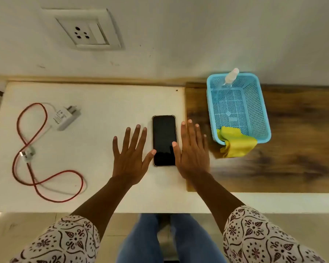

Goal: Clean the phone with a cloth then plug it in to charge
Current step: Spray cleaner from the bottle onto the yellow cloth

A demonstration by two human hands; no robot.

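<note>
A black phone (164,137) lies screen up on the white table (106,103). My left hand (130,154) is spread flat just left of it, thumb tip at its lower left edge. On the phone's right side my right hand (193,154) is also flat and open, its thumb resting over the screen. A yellow cloth (235,142) hangs over the near rim of a blue basket (262,111) to the right. At the far left lie a white charger plug (65,117) and a looped red cable (36,158). A wall socket (87,31) sits above.
A clear spray bottle (228,80) leans in the far corner of the basket. The basket stands on a dark wooden board (302,149) at the table's right. The table's near edge runs just below my forearms.
</note>
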